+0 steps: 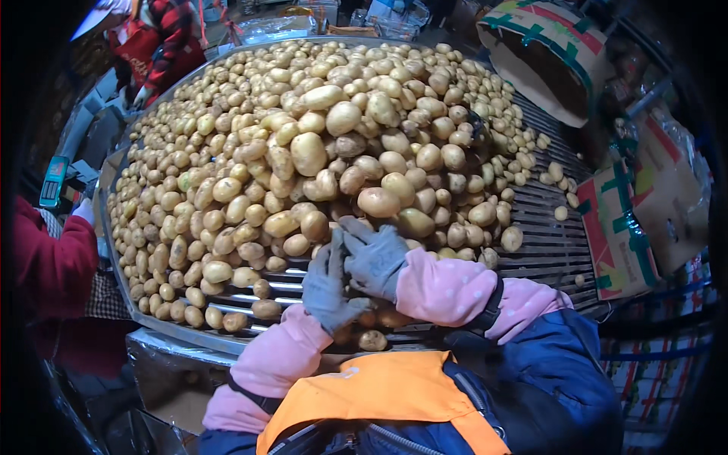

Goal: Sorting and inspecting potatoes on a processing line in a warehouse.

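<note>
A large heap of potatoes (309, 154) covers a slatted metal table (557, 243). At the near edge of the heap, both my hands are close together in grey gloves. My left hand (330, 288) has its fingers stretched away from me and its thumb out to the right, over a few potatoes near the front rim. Beside it, my right hand (376, 259) reaches leftward with fingers extended against the potatoes. Its fingertips nearly meet the left hand's. No potato shows in either grip, though the palms are hidden. A loose potato (372, 340) lies just below my hands.
A cardboard box (622, 227) with green tape stands right of the table, and another open carton (542, 64) lies at the back right. Left, a person in a red sleeve (57, 254) works near a green handheld device (54, 182). Another person in checked sleeves (173, 38) stands back left.
</note>
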A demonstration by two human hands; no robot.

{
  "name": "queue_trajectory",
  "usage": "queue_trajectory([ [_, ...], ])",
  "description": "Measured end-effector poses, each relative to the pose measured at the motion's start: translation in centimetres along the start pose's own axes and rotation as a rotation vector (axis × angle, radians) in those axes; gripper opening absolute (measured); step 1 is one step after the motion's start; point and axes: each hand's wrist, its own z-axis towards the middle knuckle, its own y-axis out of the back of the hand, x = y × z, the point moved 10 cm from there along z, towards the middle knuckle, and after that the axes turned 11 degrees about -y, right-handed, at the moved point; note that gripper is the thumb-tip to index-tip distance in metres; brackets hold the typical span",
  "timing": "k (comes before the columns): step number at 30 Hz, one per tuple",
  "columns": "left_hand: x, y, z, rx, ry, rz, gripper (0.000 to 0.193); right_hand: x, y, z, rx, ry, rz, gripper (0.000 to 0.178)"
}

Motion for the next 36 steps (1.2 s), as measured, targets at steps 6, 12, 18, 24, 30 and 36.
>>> queue_trajectory([
  [6,-5.4,-9.9,7.0,0.217,-0.172,-0.202,0.126,-12.6,1.2,-7.0,0.036,-0.14,-0.109,0.032],
  [12,-8.7,-17.6,13.8,0.372,-0.182,-0.298,0.104,-20.7,4.3,-11.7,0.13,-0.206,-0.171,0.029],
  [18,-8.6,0.2,11.4,-0.282,-0.299,-0.131,0.079,-15.0,10.8,-1.1,-0.258,-0.16,0.248,0.03],
  [24,2.9,8.6,9.5,-0.238,-0.085,0.714,0.076,-10.9,0.6,12.5,-0.003,-0.247,0.021,0.054],
  [30,8.5,8.8,14.6,-0.188,-0.028,0.79,0.066,-14.6,-3.5,18.7,0.109,-0.375,0.195,0.046],
  [36,16.7,11.9,17.2,0.013,0.345,0.57,0.08,-13.3,-2.1,18.4,0.195,-0.415,0.317,0.054],
])
